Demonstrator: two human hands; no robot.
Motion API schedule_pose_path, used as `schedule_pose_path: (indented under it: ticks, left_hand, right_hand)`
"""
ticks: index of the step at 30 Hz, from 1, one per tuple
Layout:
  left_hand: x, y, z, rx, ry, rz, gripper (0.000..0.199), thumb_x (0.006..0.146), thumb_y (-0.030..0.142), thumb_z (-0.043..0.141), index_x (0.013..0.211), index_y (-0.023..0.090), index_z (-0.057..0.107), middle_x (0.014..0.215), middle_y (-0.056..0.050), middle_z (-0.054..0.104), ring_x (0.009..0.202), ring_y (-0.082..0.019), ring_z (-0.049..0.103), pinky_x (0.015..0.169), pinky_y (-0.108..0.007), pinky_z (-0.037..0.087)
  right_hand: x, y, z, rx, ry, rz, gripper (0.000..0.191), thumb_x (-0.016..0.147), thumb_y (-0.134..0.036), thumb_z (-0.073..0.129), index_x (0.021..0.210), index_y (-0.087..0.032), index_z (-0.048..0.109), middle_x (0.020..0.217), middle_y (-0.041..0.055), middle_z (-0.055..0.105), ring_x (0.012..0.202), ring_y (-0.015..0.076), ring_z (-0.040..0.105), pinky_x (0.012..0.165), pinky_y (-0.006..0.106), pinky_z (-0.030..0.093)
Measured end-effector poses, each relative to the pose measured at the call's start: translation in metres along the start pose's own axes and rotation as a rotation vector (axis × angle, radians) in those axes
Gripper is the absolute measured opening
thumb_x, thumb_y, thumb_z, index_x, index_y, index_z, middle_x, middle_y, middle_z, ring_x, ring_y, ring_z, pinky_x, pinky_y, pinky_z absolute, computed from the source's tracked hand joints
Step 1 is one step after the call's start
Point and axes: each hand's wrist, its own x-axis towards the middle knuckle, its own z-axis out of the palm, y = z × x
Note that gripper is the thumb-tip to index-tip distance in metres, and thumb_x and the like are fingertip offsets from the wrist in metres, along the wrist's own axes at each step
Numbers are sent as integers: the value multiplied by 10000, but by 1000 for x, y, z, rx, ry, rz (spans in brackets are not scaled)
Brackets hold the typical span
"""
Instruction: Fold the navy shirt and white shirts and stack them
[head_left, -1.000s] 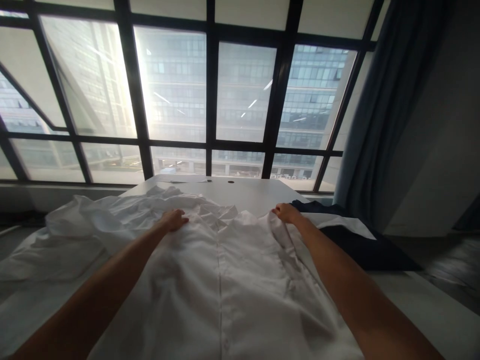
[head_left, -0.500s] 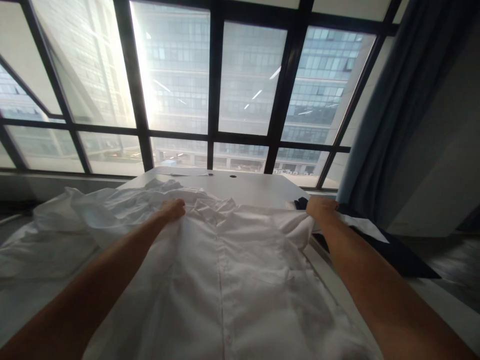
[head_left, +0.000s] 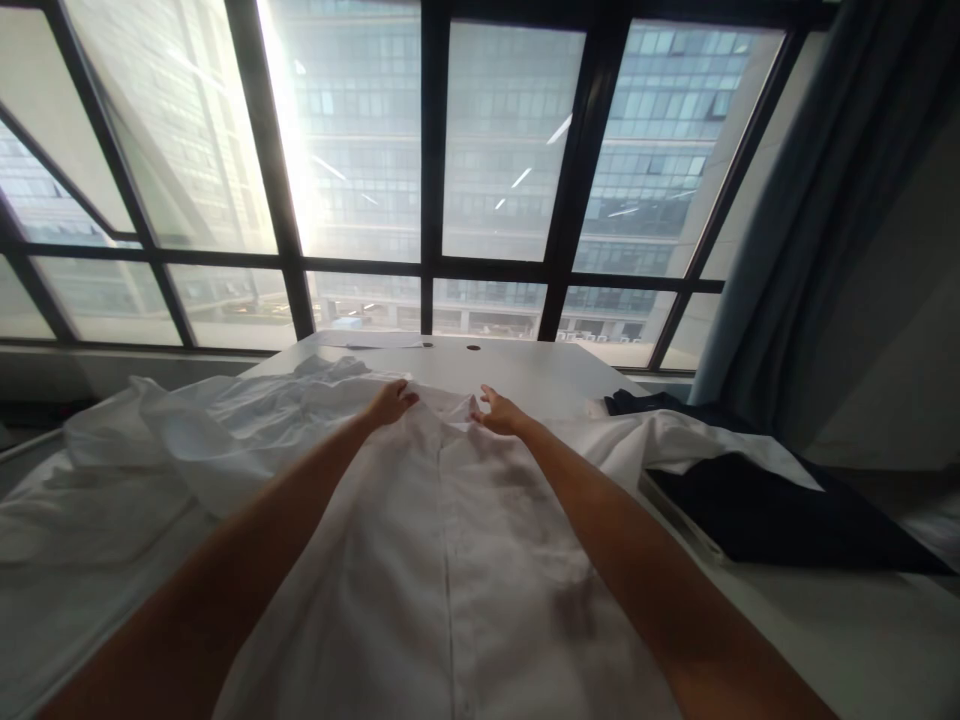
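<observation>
A white button-front shirt (head_left: 390, 560) lies spread front side up before me, its collar at the far end. At the left side of the collar (head_left: 442, 402), my left hand (head_left: 388, 403) is closed on the fabric. My right hand (head_left: 501, 413) is at the collar's right side, its fingers apart and the fingertips touching or very close to the raised collar point. The shirt's right sleeve (head_left: 675, 440) stretches out to the right over dark folded cloth. My forearms cover parts of both sides of the shirt.
More rumpled white cloth (head_left: 247, 410) is heaped on the left. Dark navy cloth (head_left: 780, 515) lies on the right. The white table (head_left: 525, 365) reaches toward large black-framed windows (head_left: 502, 150), and a blue-grey curtain (head_left: 780, 230) hangs on the right.
My right hand has let go of the shirt's right shoulder and moved left to the collar. My left hand has shifted right and farther away, to the collar. The right sleeve now lies extended.
</observation>
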Motion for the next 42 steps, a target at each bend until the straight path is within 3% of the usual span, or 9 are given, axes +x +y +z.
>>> schedule_pose_path:
  ticks: [4, 9, 13, 16, 19, 23, 31, 38, 42]
  left_hand:
    - [4, -4, -9, -121, 37, 137, 232, 846, 385, 558, 889, 159, 593, 769, -28, 624, 740, -185, 577, 728, -307, 484]
    - [6, -21, -18, -297, -298, 181, 448, 648, 516, 737, 906, 156, 671, 803, -35, 691, 787, -221, 632, 711, -302, 509]
    - [14, -17, -29, -167, -349, 215, 365, 704, 476, 699, 902, 169, 708, 787, -17, 706, 802, -220, 648, 745, -291, 511]
    - [23, 6, -32, 142, -227, 140, 291, 789, 393, 655, 936, 145, 694, 888, -76, 720, 886, -261, 652, 810, -331, 499]
    - [19, 33, -19, 389, -56, 29, 438, 842, 349, 635, 1217, 126, 601, 1155, -160, 670, 1095, -314, 597, 926, -395, 460]
    - [-12, 53, 6, 532, 8, -25, 618, 891, 305, 579, 1448, 117, 388, 1384, -208, 514, 1271, -337, 468, 1014, -446, 397]
    - [-55, 48, 25, 381, -257, 169, 439, 958, 345, 423, 1356, 201, 537, 1440, -136, 502, 1303, -286, 477, 1079, -437, 369]
    - [-52, 28, 46, 323, -288, 103, 474, 988, 337, 334, 1434, 232, 455, 1555, -128, 350, 1444, -285, 288, 1138, -526, 250]
    - [-48, 34, 41, 317, -251, 122, 454, 970, 360, 384, 1386, 244, 522, 1507, -131, 427, 1375, -314, 389, 1086, -514, 331]
  right_hand:
    - [19, -11, 13, 99, -78, -15, 314, 931, -345, 645, 1156, -127, 616, 1060, 67, 645, 891, 200, 635, 772, 337, 553]
    - [30, -5, 5, 256, -285, 9, 155, 764, -118, 678, 918, -100, 684, 697, 4, 651, 681, 145, 595, 629, 212, 467]
    - [38, -5, -4, 291, -288, -18, 140, 750, -68, 593, 855, -116, 672, 762, 16, 670, 719, 139, 592, 646, 202, 442]
    - [44, -16, -5, 6, -92, -21, 120, 796, -107, 581, 876, -132, 667, 834, 50, 685, 771, 172, 602, 670, 230, 434]
    - [42, -28, 3, -312, 76, 21, 214, 855, -173, 590, 1058, -141, 648, 991, 108, 692, 919, 231, 617, 814, 305, 437]
    - [17, -38, 22, -581, 62, 24, 387, 900, -246, 590, 1266, -123, 557, 1195, 178, 617, 1106, 279, 560, 989, 398, 361]
    - [-25, -52, 37, -572, -34, -197, 236, 957, -281, 506, 1050, -176, 696, 1132, 126, 632, 1056, 236, 572, 893, 325, 421]
    - [-24, -40, 47, -443, -62, -83, 207, 947, -335, 573, 1027, -195, 702, 1084, 107, 681, 983, 245, 641, 829, 306, 466]
    - [-21, -37, 48, -455, -76, -138, 335, 955, -292, 542, 1278, -238, 610, 1192, 118, 617, 991, 250, 640, 829, 321, 479]
